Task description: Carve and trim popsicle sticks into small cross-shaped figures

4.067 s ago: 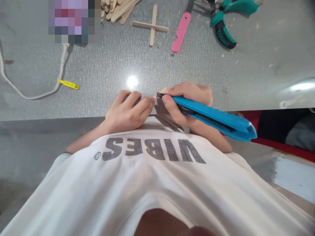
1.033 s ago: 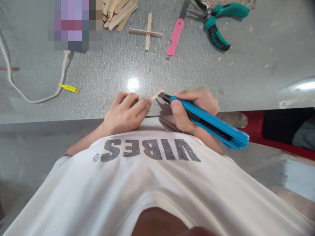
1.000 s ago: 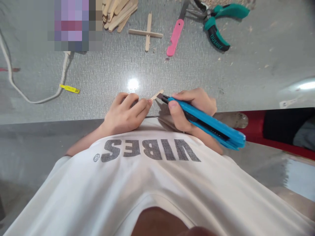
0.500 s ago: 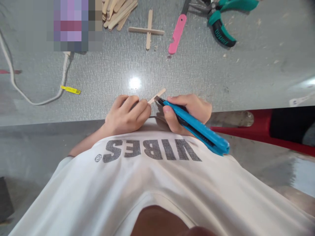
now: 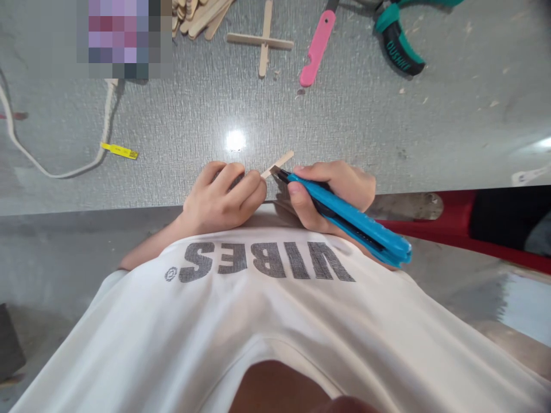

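Observation:
At the table's near edge, my left hand (image 5: 226,195) is closed on a wooden craft stick (image 5: 284,160), whose free end sticks out up and to the right. My right hand (image 5: 333,189) grips a blue utility knife (image 5: 357,215). Its short blade rests against the stick just beyond my left fingers. The rest of the stick is hidden in my left hand. Farther up the table lie two craft sticks crossed (image 5: 264,41), with small wood crumbs beside them.
A pile of craft sticks (image 5: 206,17), a pink-handled tool (image 5: 318,49) and green-black pliers (image 5: 398,43) lie at the back. On the left a white cable (image 5: 55,174) with a yellow tag (image 5: 120,151) loops below a blurred-out object. A red and black chair (image 5: 460,221) stands right, below the table edge.
The view has shifted a little, so things at the back sit higher in the picture. Both hands keep their hold, with the blade still against the stick.

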### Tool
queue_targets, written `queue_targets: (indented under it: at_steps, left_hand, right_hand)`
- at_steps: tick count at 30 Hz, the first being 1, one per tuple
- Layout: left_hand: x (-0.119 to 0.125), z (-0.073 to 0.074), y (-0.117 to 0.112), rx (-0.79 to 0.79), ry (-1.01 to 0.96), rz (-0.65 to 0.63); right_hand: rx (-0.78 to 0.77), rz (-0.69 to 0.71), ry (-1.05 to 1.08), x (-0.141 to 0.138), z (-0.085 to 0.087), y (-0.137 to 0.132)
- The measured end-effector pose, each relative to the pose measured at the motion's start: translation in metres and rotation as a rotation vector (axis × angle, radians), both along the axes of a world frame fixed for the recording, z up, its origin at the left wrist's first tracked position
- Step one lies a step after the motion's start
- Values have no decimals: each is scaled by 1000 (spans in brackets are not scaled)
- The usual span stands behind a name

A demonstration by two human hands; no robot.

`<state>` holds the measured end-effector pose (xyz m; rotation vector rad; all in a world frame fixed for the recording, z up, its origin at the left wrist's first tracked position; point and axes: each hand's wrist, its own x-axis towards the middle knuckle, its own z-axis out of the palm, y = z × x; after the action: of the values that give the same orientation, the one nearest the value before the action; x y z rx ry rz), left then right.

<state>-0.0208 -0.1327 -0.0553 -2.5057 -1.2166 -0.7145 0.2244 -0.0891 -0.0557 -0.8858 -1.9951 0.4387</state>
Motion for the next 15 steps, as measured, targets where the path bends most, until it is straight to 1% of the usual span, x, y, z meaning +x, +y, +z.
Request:
queue_targets:
  at_steps: [3, 6, 8, 10, 12, 15]
  left_hand:
    - [-1, -1, 0, -33, -33, -17]
    - [-1, 0, 0, 24, -12, -30]
    - [-1, 1, 0, 30, -10, -25]
    - [-1, 0, -1, -6, -28, -22]
    - [-1, -1, -1, -26, -37, -20]
    - [-1, -1, -1, -8, -22, -26]
  right_hand:
    - [56, -23, 6, -2, -2, 3]
    - [86, -19, 40, -4, 7, 2]
    - [52, -11, 4, -4, 16, -1]
    - [-28, 2, -62, -3, 25, -4]
    - [-83, 21, -88, -2, 30, -6]
    - [-21, -13, -51, -2, 27, -7]
